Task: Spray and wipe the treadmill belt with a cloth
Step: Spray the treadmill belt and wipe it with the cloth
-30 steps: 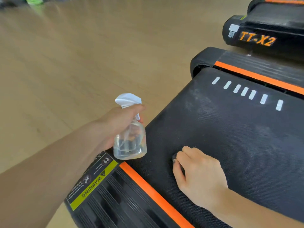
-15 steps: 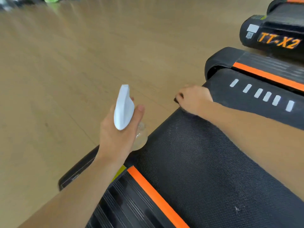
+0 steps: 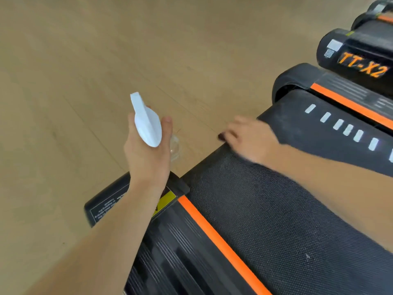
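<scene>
Wood-plank floor (image 3: 85, 60) surrounds black treadmill belt (image 3: 265, 220), landmark for all below. Left hand (image 3: 146, 154) hovers off belt's left edge, over floor and side rail (image 3: 191, 252), fingers curled round clear spray bottle (image 3: 146, 124), white trigger head up. Right hand (image 3: 248, 137) rests at belt's far left edge, blurred, fingers bent over small dark cloth (image 3: 221, 136), only tip showing. White dashes (image 3: 340, 128) cross belt beyond right hand. Second treadmill (image 3: 361, 60) marked TT-X2 beyond belt's far end.

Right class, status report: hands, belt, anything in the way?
Left hand grips spray bottle, off the belt. Right hand pinches dark cloth at belt edge. Nothing in the way.
</scene>
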Demonstrator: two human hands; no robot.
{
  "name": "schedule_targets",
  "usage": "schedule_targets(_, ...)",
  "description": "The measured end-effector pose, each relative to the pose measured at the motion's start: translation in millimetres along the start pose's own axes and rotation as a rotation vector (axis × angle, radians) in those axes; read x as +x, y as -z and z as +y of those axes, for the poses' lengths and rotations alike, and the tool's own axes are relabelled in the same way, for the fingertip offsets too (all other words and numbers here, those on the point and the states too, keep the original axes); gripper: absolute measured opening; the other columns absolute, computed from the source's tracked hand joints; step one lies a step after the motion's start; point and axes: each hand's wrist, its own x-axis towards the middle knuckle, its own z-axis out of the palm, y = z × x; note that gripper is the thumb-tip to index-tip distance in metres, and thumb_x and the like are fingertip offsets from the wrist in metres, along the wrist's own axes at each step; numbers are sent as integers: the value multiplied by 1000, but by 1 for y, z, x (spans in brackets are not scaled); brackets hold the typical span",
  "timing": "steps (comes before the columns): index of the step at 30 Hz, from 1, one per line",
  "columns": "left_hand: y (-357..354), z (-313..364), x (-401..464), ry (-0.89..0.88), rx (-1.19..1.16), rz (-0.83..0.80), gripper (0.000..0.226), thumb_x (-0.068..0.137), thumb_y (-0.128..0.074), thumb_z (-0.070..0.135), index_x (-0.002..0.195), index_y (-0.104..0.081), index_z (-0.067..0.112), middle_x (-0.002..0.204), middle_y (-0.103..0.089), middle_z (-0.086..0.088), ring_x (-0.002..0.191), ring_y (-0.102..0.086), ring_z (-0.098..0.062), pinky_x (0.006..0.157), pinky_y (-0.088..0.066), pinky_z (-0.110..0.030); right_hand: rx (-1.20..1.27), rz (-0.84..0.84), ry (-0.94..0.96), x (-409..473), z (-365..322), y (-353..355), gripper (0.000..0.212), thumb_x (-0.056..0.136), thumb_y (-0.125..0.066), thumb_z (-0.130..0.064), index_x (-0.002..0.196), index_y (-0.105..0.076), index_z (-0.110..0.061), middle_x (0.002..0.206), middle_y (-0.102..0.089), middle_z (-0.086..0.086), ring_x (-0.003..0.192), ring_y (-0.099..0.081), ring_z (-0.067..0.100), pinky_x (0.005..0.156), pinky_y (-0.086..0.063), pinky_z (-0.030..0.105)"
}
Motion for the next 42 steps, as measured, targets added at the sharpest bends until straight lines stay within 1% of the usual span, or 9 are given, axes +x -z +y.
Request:
schedule_targets(4, -3, -8, 6, 36, -63, 35, 23, 98, -66, 46, 116, -54, 40, 95, -57, 18, 89, -58, -5, 72, -47, -17, 101, 79, -336, 13, 18, -10, 50, 100, -29, -36, 87, -70, -11, 81, -49, 3, 81, -49, 28, 70, -39, 36)
schedule_targets(9, -2, -9, 6, 32, -88, 54, 28, 99, -66, 43, 122, -54, 33, 94, -56, 19, 88, -57, -1, 71, -43, -11, 426, 85, 39, -47, -88, 24, 26, 101, -47, -24, 96, -70, -12, 100, -59, 2, 93, -57, 19, 84, -46, 29)
schedule_targets(14, 0, -9, 7, 44, -103, 41, 31, 99, -66, 42, 125, -56, 29, 93, -55, 16, 86, -56, -4, 65, -44, -8, 340, -33, 275, -68, -65, 34, 34, 105, -40, -29, 127, -62, -17, 138, -53, 4, 127, -49, 16, 111, -36, 24)
schedule_targets(16, 1, -10, 6, 35, -99, 39, 31, 99, -66, 43, 125, -56, 29, 94, -55, 17, 89, -56, -9, 71, -44, -14, 190, -29, 261, -53, -24, 26, 34, 102, -39, -23, 121, -64, -11, 132, -58, 9, 123, -53, 20, 109, -34, 24)
schedule_targets(21, -2, -11, 9, 45, -122, 62, 32, 99, -66, 44, 125, -56, 28, 93, -55, 17, 86, -56, -6, 70, -43, -14, 168, 38, -327, -18, 29, 12, 25, 99, -44, -7, 104, -69, -7, 113, -63, 11, 106, -60, 37, 88, -50, 45)
schedule_targets(27, -1, -11, 9, 44, -116, 48, 21, 99, -65, 42, 115, -54, 34, 92, -55, 16, 81, -56, 2, 60, -42, -2, 534, -97, 81, -69, -103, 38, 36, 101, -39, -22, 121, -68, -14, 136, -61, 4, 134, -49, 14, 114, -37, 28)
schedule_targets(31, 1, -11, 8, 27, -117, 38, 19, 100, -66, 41, 111, -52, 37, 93, -55, 17, 85, -56, 0, 61, -42, 0, 394, -92, 285, -71, -73, 38, 35, 103, -39, -21, 127, -63, -10, 142, -54, 10, 135, -48, 18, 115, -35, 27)
schedule_targets(37, -1, -17, 12, 0, -104, 57, 23, 100, -66, 41, 117, -51, 37, 95, -57, 20, 90, -58, 4, 70, -44, -2, 274, 49, -300, -18, -18, 16, 25, 96, -45, -5, 98, -70, 0, 107, -67, 14, 101, -64, 35, 89, -49, 40)
schedule_targets(42, -3, -15, 12, 29, -7, 32, 31, 99, -67, 42, 123, -49, 38, 96, -57, 26, 93, -57, 16, 75, -43, -3, 495, -2, -48, -53, -127, 32, 30, 95, -42, -12, 100, -72, -7, 113, -68, 8, 116, -59, 22, 103, -47, 32)
